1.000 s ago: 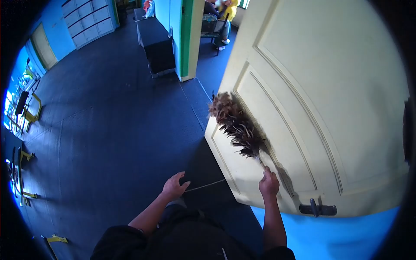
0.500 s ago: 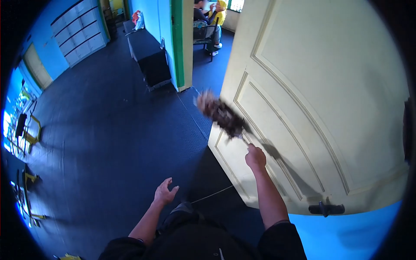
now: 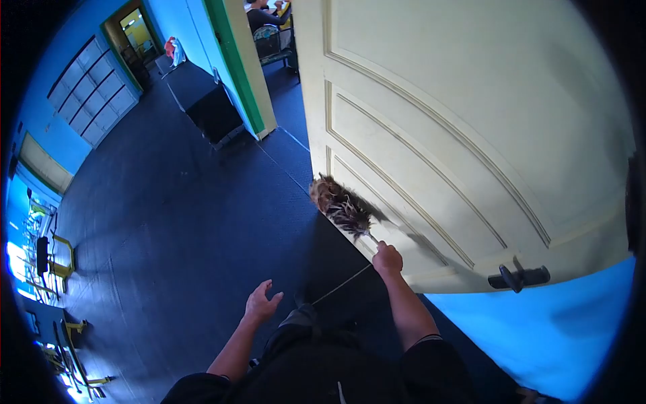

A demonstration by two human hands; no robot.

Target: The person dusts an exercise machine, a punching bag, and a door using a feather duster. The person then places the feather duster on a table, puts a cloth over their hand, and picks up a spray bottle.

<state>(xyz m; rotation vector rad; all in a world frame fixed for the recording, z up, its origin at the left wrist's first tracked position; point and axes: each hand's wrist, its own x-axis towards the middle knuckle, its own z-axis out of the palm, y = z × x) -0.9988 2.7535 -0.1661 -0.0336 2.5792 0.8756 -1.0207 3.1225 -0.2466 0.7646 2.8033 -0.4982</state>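
Note:
My right hand (image 3: 388, 260) is wrapped round the thin handle of a feather duster (image 3: 343, 209). Its brown and dark feathers lie along the lower panel of a cream door (image 3: 431, 155), close to the door's edge, and seem to touch it. A dark lever handle (image 3: 518, 277) is mounted on the door to the right of that hand. My left hand (image 3: 262, 303) hangs in the air over the dark floor, fingers apart, with nothing in it.
A long black box-like bench (image 3: 205, 108) stands along the blue wall, with red and pale cloth (image 3: 175, 51) on it. Gym equipment (image 3: 57, 259) lines the left side. White lockers (image 3: 94, 91) stand farther back. Through the doorway a person (image 3: 266, 17) sits on a chair.
The duster has moved down the door, nearer its bottom edge, with my right hand lower. My view has turned slightly right. My left hand stays open.

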